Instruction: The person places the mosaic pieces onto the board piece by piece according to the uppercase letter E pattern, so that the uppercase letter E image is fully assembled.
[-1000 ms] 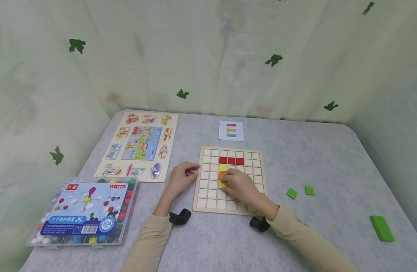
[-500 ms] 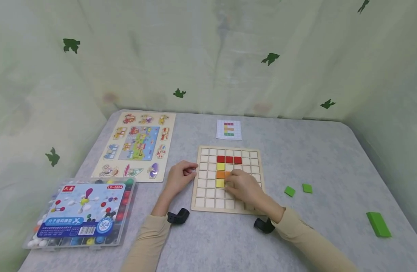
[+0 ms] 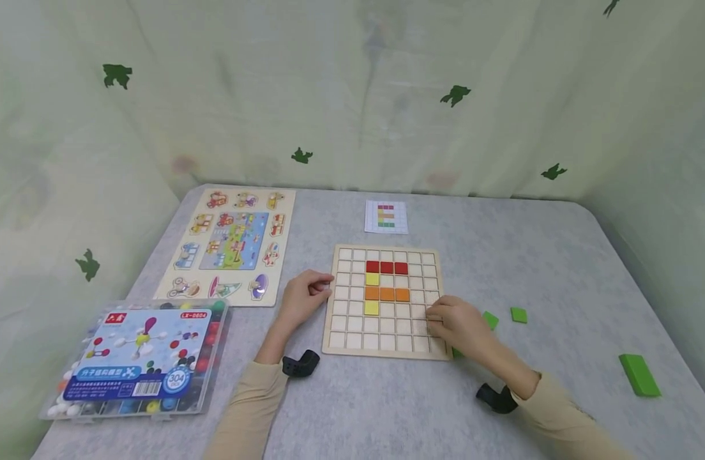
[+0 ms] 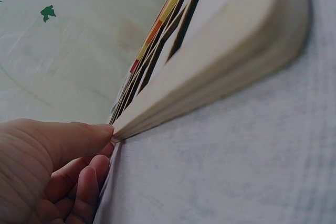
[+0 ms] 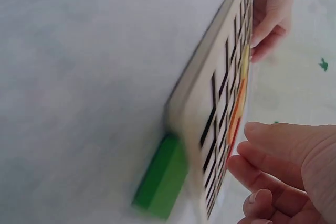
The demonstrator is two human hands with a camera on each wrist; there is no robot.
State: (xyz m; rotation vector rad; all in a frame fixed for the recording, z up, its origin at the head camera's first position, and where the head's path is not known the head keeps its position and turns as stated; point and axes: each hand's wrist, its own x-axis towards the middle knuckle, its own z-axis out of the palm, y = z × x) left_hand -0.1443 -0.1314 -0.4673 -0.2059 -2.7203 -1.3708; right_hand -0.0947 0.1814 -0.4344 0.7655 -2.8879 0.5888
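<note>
A square wooden grid board [image 3: 358, 345] lies mid-table. Its tiles include a row of red tiles [image 3: 387, 268], a row of orange tiles [image 3: 387, 294] and two yellow tiles [image 3: 372, 308]. At the board's left edge my left hand [image 3: 304, 297] pinches the rim with thumb and fingertips; its other fingers curl loosely in the left wrist view. Over the right side of the board is my right hand [image 3: 458, 326], fingers relaxed and holding nothing. Beyond it lie green tiles [image 3: 518, 315]. A green piece [image 5: 163, 177] by the board's edge is partly hidden in the head view.
A printed card [image 3: 386, 217] with a coloured grid pattern lies behind the board. On the left are a picture puzzle board [image 3: 283, 255] and a clear plastic box of coloured balls [image 3: 140, 358]. A larger green block [image 3: 640, 375] sits far right.
My right hand has let go of an orange tile and moved right, towards the board's right edge. The full orange row now shows. My left hand has stayed at the left edge.
</note>
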